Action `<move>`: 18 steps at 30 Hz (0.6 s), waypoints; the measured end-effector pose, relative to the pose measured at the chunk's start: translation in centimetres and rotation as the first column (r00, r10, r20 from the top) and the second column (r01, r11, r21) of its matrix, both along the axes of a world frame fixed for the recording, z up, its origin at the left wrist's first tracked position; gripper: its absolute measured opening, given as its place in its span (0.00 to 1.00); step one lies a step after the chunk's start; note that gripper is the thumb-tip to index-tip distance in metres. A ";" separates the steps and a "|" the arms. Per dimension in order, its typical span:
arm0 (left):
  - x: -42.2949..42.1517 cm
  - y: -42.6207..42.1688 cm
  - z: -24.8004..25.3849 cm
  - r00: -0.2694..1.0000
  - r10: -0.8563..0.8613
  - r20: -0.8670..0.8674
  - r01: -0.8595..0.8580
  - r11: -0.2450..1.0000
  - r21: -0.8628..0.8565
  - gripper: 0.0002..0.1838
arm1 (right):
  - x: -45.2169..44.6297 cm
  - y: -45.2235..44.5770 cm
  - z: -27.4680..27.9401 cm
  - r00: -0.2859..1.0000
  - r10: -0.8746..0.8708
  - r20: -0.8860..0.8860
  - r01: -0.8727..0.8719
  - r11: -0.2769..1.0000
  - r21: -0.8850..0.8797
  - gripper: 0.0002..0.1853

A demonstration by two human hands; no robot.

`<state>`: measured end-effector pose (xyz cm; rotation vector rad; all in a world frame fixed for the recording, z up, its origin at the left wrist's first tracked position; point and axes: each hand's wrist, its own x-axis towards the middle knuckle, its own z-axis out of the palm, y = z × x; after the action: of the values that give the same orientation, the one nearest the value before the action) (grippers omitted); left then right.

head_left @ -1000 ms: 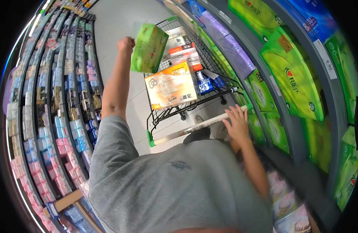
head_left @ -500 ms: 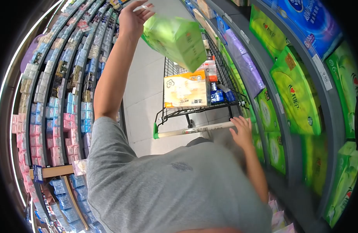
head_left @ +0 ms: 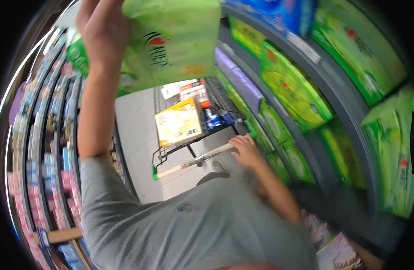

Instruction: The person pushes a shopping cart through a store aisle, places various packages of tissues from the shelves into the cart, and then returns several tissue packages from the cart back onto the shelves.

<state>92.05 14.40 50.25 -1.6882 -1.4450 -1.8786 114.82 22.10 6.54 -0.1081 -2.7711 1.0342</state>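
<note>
A large green plastic-wrapped tissue pack is raised high in front of me, partly cut off by the top edge. My left hand is closed on its left side; the fingertips are out of view. Lower down, the fingers of my right hand wrap over the right part of the shopping cart handle. Inside the cart lie an orange-and-white pack, a red-and-white package and dark blue packages.
Shelves on the right hold green tissue packs, purple packs and blue packs. Rows of small pink and blue packages fill the left shelves. Tiled floor runs between them.
The green tissue pack has come closer and looks much larger, lifted by my left hand. My view has tilted, shifting the cart left and lower. My right hand stays on the handle.
</note>
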 end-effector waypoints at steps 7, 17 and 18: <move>5.1 3.9 2.2 0.990 0.063 -0.122 -0.075 0.993 -0.097 0.23 | 1.6 -0.2 -0.2 0.998 0.042 0.049 -0.041 0.999 -0.008 0.30; 12.0 13.3 4.3 0.810 -0.098 -0.579 0.188 0.977 0.097 0.33 | 2.5 -1.2 -0.5 0.996 0.058 0.064 -0.061 0.997 0.047 0.29; 11.9 14.1 4.4 0.785 -0.197 -0.588 0.279 0.959 0.051 0.34 | 2.6 -1.3 -0.6 0.996 0.061 0.066 -0.064 0.997 0.047 0.29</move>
<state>103.91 28.53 54.66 -2.1940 -0.8683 -1.3239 117.45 20.82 5.96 -0.0493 -2.8726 0.9937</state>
